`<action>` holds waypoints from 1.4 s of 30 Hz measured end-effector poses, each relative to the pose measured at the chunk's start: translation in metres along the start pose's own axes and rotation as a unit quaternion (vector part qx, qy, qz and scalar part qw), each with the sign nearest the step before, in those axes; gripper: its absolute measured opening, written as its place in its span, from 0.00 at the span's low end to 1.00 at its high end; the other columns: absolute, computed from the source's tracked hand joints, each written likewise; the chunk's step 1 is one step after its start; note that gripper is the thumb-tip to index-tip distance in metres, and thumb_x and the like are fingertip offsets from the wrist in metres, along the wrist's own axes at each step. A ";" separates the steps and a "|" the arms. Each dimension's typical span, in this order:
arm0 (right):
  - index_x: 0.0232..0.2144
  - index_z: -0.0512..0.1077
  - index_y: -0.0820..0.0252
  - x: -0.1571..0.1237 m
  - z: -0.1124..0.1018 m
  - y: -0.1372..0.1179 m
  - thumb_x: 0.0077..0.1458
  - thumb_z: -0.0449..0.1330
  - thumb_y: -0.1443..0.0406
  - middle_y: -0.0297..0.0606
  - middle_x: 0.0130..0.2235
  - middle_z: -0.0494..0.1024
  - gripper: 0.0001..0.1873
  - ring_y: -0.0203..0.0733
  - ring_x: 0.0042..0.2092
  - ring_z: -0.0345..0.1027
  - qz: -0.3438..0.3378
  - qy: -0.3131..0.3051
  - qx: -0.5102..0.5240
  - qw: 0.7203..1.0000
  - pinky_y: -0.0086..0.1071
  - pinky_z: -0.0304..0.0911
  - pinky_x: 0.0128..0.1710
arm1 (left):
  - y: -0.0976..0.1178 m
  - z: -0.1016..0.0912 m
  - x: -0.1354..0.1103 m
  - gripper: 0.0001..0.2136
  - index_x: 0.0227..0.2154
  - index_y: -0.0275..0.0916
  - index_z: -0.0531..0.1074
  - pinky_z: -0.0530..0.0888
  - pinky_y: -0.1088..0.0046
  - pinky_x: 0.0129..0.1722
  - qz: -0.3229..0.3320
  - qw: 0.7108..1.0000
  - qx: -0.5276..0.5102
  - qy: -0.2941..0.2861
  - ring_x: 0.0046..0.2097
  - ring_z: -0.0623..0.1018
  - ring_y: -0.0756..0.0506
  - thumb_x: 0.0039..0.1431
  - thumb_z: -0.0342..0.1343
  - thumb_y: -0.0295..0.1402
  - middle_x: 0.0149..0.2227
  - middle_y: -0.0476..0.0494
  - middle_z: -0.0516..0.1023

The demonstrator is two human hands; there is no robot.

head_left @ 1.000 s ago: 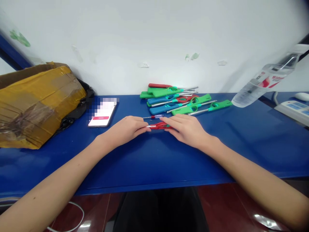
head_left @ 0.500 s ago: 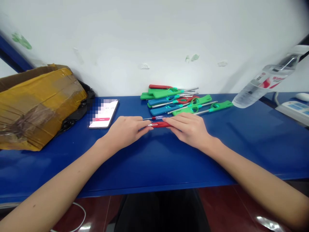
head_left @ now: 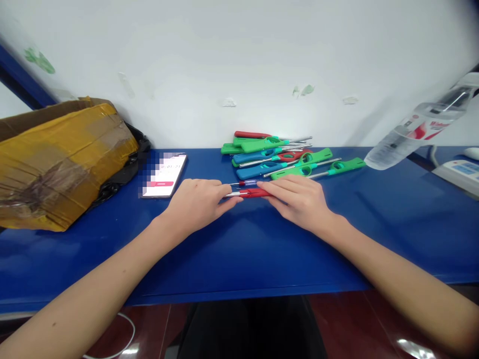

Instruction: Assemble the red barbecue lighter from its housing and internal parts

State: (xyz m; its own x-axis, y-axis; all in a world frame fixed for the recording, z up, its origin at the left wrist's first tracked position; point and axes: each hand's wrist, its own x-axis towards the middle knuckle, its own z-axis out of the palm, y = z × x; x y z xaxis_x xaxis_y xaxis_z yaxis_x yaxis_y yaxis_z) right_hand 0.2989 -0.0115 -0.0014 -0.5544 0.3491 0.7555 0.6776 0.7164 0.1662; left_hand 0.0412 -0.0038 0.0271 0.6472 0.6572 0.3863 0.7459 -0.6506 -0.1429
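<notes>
A red long-nosed lighter (head_left: 253, 193) lies level between my two hands, just above the front part of the blue table. My left hand (head_left: 198, 202) pinches its metal tube at the left end. Around the red handle at the right end, the fingers of my right hand (head_left: 299, 199) are closed. Directly behind it is a small screwdriver (head_left: 247, 183) with a see-through purplish handle and thin shaft; my right fingertips are close to its handle, and I cannot tell whether they touch it. Both ends of the lighter are partly hidden by my fingers.
Several green, blue and red lighters (head_left: 262, 144) are piled by the wall. A phone (head_left: 164, 175) showing a timer and a yellow-taped carton (head_left: 67, 164) are at left. A water bottle (head_left: 415, 130) and a white device (head_left: 460, 172) stand right. The table's front edge (head_left: 239, 297) is near me.
The view has shifted slightly, so things appear a little further right. More of the lighter's metal tube shows between my hands. Both hands keep their hold.
</notes>
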 end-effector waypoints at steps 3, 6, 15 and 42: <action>0.49 0.77 0.55 0.000 0.000 0.001 0.60 0.61 0.69 0.37 0.38 0.84 0.15 0.41 0.37 0.76 0.009 -0.010 0.005 1.000 0.34 0.69 0.38 | 0.000 0.000 0.000 0.20 0.28 0.38 0.74 0.49 0.71 0.22 -0.002 1.000 0.005 -0.001 0.25 0.71 0.48 0.67 0.49 0.48 0.24 0.46 0.74; 0.49 0.77 0.56 0.000 0.000 0.001 0.60 0.60 0.68 0.37 0.38 0.84 0.14 0.41 0.36 0.76 0.011 -0.024 0.012 1.000 0.34 0.68 0.37 | -0.001 0.000 0.001 0.21 0.27 0.38 0.74 0.49 0.71 0.22 -0.001 1.000 0.013 -0.006 0.24 0.71 0.48 0.67 0.49 0.48 0.23 0.46 0.73; 0.47 0.77 0.60 0.000 0.003 -0.001 0.60 0.60 0.67 0.38 0.38 0.84 0.13 0.40 0.34 0.74 0.016 -0.048 0.028 0.998 0.33 0.67 0.34 | 0.006 0.003 0.001 0.16 0.46 0.38 0.73 0.62 0.72 0.27 0.022 0.999 0.000 -0.029 0.35 0.78 0.44 0.67 0.51 0.45 0.35 0.45 0.79; 0.40 0.79 0.55 0.000 0.006 -0.014 0.61 0.58 0.70 0.35 0.36 0.83 0.11 0.37 0.34 0.73 0.005 -0.050 0.038 0.998 0.32 0.65 0.33 | 0.016 0.010 0.007 0.13 0.32 0.36 0.73 0.66 0.72 0.31 0.057 0.988 -0.114 -0.092 0.34 0.77 0.45 0.68 0.51 0.39 0.31 0.45 0.78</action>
State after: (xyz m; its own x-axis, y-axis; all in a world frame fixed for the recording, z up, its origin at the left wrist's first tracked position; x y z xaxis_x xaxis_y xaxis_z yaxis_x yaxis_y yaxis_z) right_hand 0.2864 -0.0179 -0.0069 -0.5959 0.4118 0.6895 0.6462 0.7556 0.1072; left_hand 0.0587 -0.0058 0.0181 0.7577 0.6199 0.2039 0.6260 -0.7787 0.0408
